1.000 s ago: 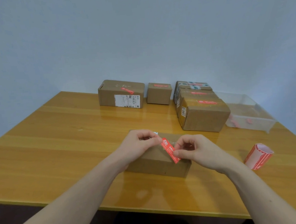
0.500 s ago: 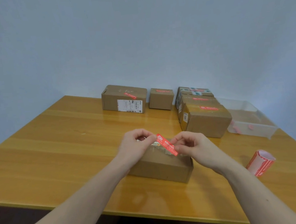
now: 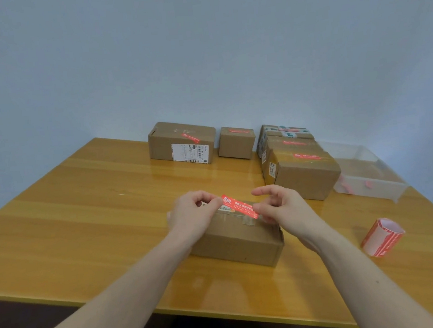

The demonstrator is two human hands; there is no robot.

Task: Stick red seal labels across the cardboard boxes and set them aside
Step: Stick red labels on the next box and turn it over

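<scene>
A brown cardboard box (image 3: 241,244) lies near the front of the wooden table (image 3: 87,220). Just over its top I hold a red seal label (image 3: 239,206) stretched flat between both hands. My left hand (image 3: 192,214) pinches the label's left end. My right hand (image 3: 281,206) pinches its right end, with the index finger raised. The label slants across the box's taped seam; whether it touches the box I cannot tell.
Several labelled boxes stand at the back: a large one (image 3: 182,143), a small one (image 3: 236,142) and a stack (image 3: 300,167) at the right. A clear plastic tray (image 3: 366,174) sits far right. A roll of red labels (image 3: 382,237) lies at the right front.
Both hands have drawn the label out from a steep slant to nearly flat and lowered it over the box top. The view has tilted upward.
</scene>
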